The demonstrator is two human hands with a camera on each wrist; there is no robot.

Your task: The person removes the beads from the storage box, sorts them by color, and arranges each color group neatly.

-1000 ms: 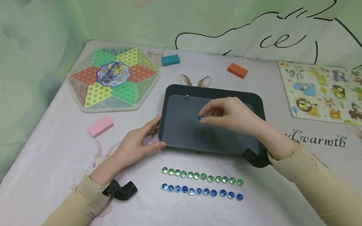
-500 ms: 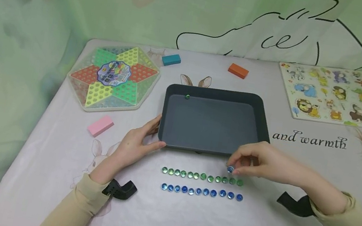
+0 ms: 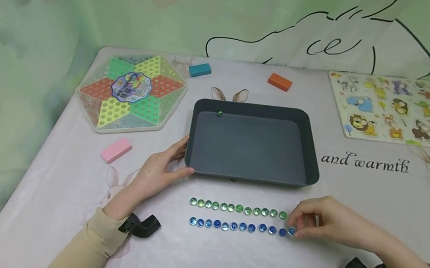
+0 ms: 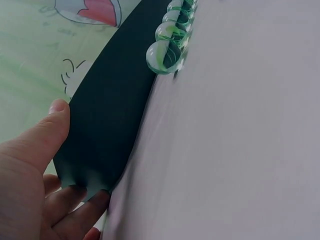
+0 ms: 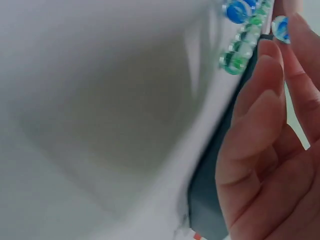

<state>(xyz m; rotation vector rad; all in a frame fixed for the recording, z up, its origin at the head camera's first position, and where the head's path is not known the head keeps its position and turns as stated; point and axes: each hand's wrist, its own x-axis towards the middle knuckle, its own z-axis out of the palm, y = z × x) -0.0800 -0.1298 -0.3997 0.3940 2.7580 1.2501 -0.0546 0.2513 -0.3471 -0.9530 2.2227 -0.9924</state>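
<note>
At the right end of the blue row, my right hand (image 3: pixel 324 221) pinches a blue glass marble (image 3: pixel 291 231) between thumb and fingertips, low over the tablecloth. The right wrist view shows this marble (image 5: pixel 281 29) at the fingertips. My left hand (image 3: pixel 156 178) spans the near left corner of a dark grey tray (image 3: pixel 250 179), thumb and fingers extended against its outside. A green marble (image 3: pixel 219 114) sits inside the tray, near its far left corner. In front of the tray lie a row of green marbles (image 3: pixel 239 208) and, nearer me, a row of blue marbles (image 3: pixel 233 226).
A star-shaped Chinese checkers board (image 3: pixel 132 92) lies at the left, a pink block (image 3: pixel 116 150) below it. Behind the tray are a blue block (image 3: pixel 200 70) and an orange block (image 3: pixel 280 82). An animal puzzle board (image 3: pixel 402 111) occupies the back right.
My right hand has come out of the tray, moving right and toward me, carrying the blue marble to the right end of the blue row. My left hand stays at the tray corner.
</note>
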